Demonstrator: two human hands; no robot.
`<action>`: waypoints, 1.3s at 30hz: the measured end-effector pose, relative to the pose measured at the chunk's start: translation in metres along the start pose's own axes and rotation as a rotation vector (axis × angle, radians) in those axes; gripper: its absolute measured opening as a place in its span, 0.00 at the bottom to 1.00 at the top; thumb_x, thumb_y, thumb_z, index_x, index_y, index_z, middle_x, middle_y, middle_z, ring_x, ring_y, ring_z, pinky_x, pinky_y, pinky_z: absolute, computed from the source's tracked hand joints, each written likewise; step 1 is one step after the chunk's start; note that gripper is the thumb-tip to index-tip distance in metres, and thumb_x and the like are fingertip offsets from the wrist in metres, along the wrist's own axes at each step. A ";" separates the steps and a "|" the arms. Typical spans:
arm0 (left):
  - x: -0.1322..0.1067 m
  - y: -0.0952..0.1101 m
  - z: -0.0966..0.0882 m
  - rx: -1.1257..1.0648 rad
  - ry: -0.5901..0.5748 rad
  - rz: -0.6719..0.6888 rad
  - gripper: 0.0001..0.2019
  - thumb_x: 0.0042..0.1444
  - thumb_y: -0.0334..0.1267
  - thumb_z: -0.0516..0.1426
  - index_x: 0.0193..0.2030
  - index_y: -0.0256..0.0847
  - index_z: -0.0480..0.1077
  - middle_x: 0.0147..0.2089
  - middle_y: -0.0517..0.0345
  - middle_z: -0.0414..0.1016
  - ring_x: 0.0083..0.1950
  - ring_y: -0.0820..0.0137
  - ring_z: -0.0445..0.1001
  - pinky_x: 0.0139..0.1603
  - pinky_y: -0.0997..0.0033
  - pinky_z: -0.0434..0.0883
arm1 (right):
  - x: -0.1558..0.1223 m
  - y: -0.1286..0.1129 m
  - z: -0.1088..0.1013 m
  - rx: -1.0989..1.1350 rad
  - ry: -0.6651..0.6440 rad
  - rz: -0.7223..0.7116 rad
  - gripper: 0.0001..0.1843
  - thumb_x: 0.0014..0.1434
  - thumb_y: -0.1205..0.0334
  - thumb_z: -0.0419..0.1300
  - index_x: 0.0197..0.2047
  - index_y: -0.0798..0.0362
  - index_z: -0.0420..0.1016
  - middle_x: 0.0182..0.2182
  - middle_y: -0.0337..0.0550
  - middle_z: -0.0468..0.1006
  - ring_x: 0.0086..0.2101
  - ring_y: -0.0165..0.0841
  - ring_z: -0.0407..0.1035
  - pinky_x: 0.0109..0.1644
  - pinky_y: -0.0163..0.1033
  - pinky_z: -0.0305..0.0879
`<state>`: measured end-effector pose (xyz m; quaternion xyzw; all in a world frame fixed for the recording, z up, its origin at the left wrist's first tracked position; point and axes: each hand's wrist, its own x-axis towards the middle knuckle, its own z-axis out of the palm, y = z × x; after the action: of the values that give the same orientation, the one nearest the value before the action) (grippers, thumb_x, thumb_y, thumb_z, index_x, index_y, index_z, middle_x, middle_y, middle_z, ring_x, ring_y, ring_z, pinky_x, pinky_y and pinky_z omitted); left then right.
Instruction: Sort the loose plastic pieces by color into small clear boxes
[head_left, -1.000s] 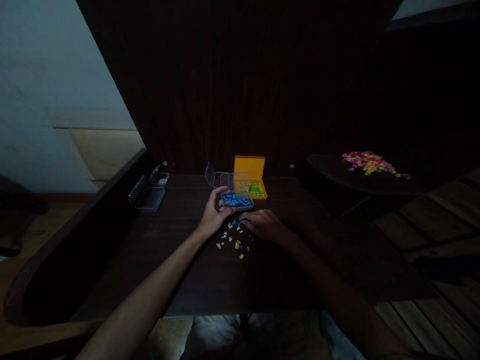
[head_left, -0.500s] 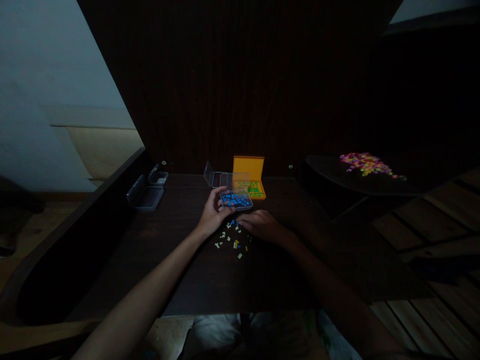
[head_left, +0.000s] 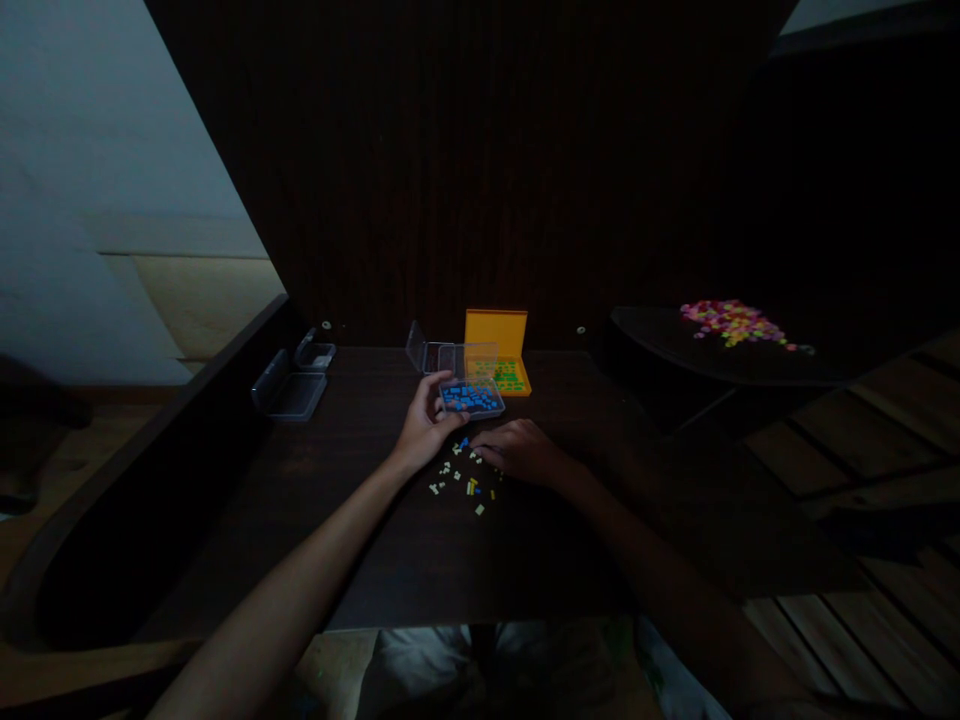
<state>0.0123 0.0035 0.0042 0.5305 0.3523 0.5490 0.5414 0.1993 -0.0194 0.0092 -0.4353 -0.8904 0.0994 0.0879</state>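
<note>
At the centre of the frame the left hand (head_left: 421,432) grips the left end of a clear box (head_left: 489,415), thumb at its near edge and fingers curled around its side, just as it did 1.0 s ago. Blue pieces (head_left: 475,396) lie scattered inside it. Just below and right, the right hand (head_left: 523,450) is low over the table (head_left: 300,530), its fingers bent and nearly together. 0.5 s ago a small blue piece showed at its fingertips; now that piece is out of sight, and whether the fingers pinch it I cannot tell. Below centre, loose blue bricks (head_left: 463,442) and pale bricks (head_left: 457,476) lie where they lay. Behind the clear box, the yellow box (head_left: 496,333) stands open, unchanged, with green pieces (head_left: 510,381) inside. A multicoloured pile (head_left: 733,322) sits at the right of the frame
</note>
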 end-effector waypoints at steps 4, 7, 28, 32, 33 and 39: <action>0.001 -0.001 0.000 0.000 -0.003 0.015 0.30 0.42 0.33 0.65 0.53 0.43 0.62 0.57 0.51 0.68 0.47 0.67 0.74 0.49 0.62 0.73 | -0.001 -0.002 -0.001 -0.033 -0.003 0.024 0.11 0.64 0.60 0.55 0.44 0.47 0.78 0.38 0.41 0.82 0.38 0.34 0.74 0.41 0.36 0.59; 0.001 -0.001 -0.001 0.014 -0.008 0.021 0.30 0.42 0.33 0.65 0.53 0.44 0.62 0.57 0.51 0.67 0.48 0.66 0.74 0.50 0.62 0.73 | -0.002 -0.001 -0.003 -0.010 0.019 0.005 0.10 0.64 0.61 0.55 0.42 0.48 0.78 0.37 0.40 0.82 0.38 0.33 0.74 0.41 0.35 0.59; 0.000 -0.003 0.000 -0.015 -0.023 -0.011 0.31 0.42 0.31 0.65 0.54 0.44 0.62 0.57 0.51 0.67 0.44 0.69 0.75 0.48 0.64 0.74 | -0.004 0.000 -0.008 -0.028 -0.065 0.092 0.13 0.63 0.54 0.56 0.49 0.45 0.75 0.38 0.42 0.79 0.38 0.34 0.71 0.41 0.37 0.58; 0.000 -0.004 0.000 -0.005 -0.030 -0.015 0.31 0.42 0.31 0.66 0.54 0.43 0.62 0.58 0.51 0.67 0.45 0.69 0.75 0.49 0.63 0.73 | -0.005 0.002 -0.009 0.005 -0.062 0.066 0.12 0.63 0.57 0.56 0.47 0.46 0.76 0.39 0.41 0.80 0.38 0.33 0.72 0.41 0.36 0.58; 0.000 -0.004 0.000 -0.001 -0.033 -0.017 0.31 0.42 0.31 0.66 0.54 0.43 0.62 0.58 0.51 0.67 0.45 0.68 0.75 0.49 0.63 0.73 | -0.004 0.003 -0.009 0.014 -0.059 0.055 0.12 0.63 0.57 0.56 0.47 0.47 0.76 0.39 0.41 0.80 0.38 0.33 0.72 0.42 0.36 0.58; 0.001 -0.005 -0.001 0.007 -0.034 -0.013 0.31 0.41 0.32 0.66 0.54 0.43 0.62 0.57 0.50 0.68 0.46 0.68 0.74 0.50 0.62 0.72 | -0.003 0.000 -0.010 -0.030 -0.095 0.042 0.11 0.64 0.58 0.54 0.44 0.48 0.77 0.39 0.42 0.80 0.40 0.34 0.73 0.42 0.36 0.58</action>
<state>0.0121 0.0055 -0.0005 0.5393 0.3483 0.5351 0.5490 0.2038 -0.0206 0.0182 -0.4498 -0.8858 0.1081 0.0370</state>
